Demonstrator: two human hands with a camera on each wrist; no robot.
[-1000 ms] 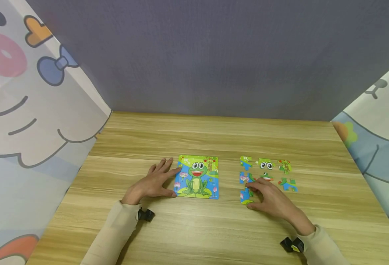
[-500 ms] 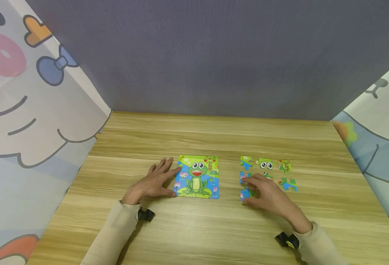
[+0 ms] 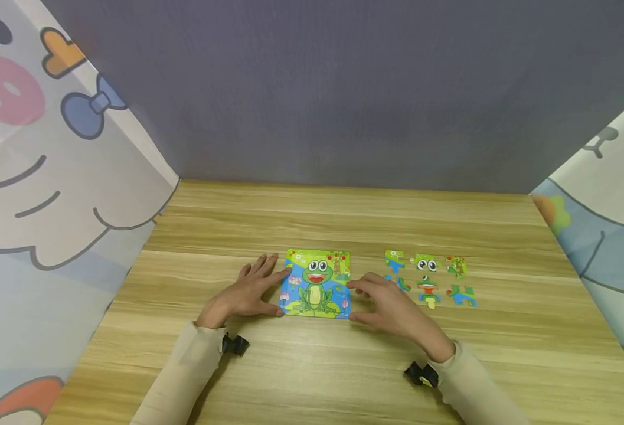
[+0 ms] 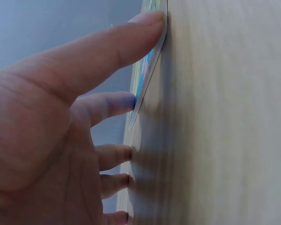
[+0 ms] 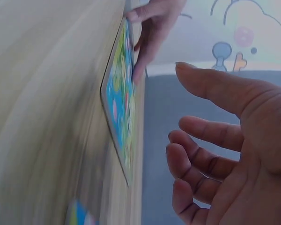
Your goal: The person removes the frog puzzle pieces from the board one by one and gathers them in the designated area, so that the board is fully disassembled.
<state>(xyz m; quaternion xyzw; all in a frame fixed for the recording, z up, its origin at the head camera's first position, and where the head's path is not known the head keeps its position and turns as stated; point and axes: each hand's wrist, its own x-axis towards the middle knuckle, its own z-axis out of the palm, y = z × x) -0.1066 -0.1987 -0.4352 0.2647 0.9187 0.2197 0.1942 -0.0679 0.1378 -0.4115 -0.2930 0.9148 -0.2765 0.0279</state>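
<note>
A square frog puzzle board (image 3: 316,283) lies flat on the table in the head view. My left hand (image 3: 245,295) is at its left side, fingers spread. In the left wrist view the thumb (image 4: 150,28) and index fingertip touch the board's edge, while the other fingertips reach down to the tabletop. My right hand (image 3: 386,304) is over the board's right edge. In the right wrist view it stands apart from the board with nothing between thumb and fingers, the fingers loosely bent. Loose jigsaw pieces lie right of the board, among them a frog-eyes piece (image 3: 427,264).
Several more pieces lie in rows: a tree piece (image 3: 457,265), a mouth piece (image 3: 427,285) and a blue-green piece (image 3: 463,296). My right hand and forearm cover some lower-left ones. A grey partition (image 3: 322,94) rises behind the wooden table (image 3: 312,215), with cartoon-printed walls at both sides.
My right hand has moved left, from above the loose pieces to the board's right edge. My left hand and the puzzle board have kept their places.
</note>
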